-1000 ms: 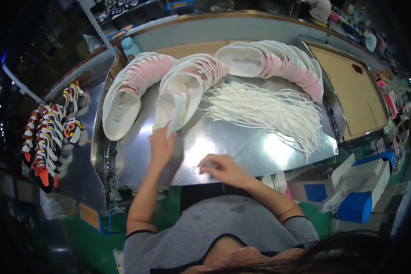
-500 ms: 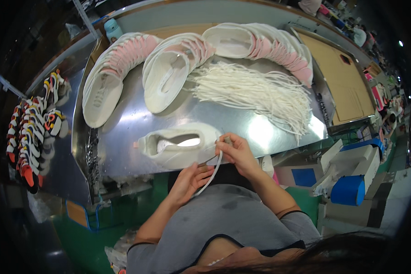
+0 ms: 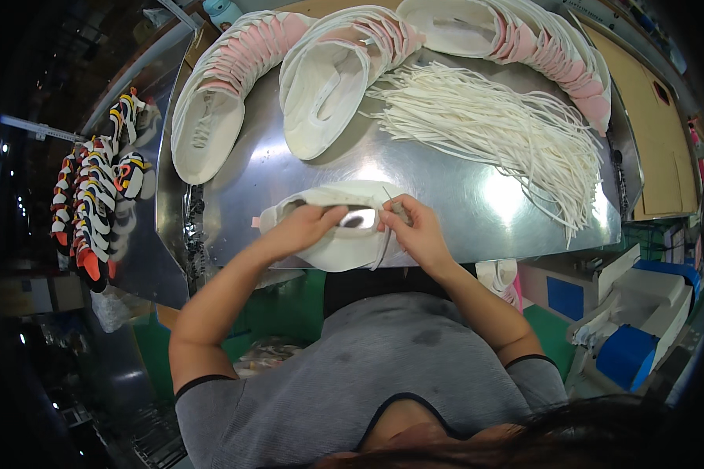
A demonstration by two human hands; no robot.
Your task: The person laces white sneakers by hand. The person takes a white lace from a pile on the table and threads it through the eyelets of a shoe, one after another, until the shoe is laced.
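Observation:
A white shoe upper (image 3: 344,254) lies on its side along the near edge of the metal table, its oval opening facing up and a small pink tab at its left end. My left hand (image 3: 309,227) grips the upper, fingers reaching over the rim of the opening. At its right end, my right hand (image 3: 416,233) is closed on a thin needle-like tool (image 3: 397,206) with a short handle, its metal tip pointing up and left. A white shoelace (image 3: 384,250) hangs down from beside the right fingertips, against the upper. Whether it passes through an eyelet is hidden.
Nested stacks of white-and-pink shoe uppers (image 3: 203,144) curve across the back of the metal table (image 3: 274,187). A heap of white laces (image 3: 485,129) lies at the right. Colourful shoe parts (image 3: 94,203) stand at far left; a grey-and-blue machine (image 3: 626,356) stands at lower right.
My left hand has moved from below the upper onto it and now grips its rim. The lace hangs beside the upper's right end instead of stretching toward me. The view has shifted.

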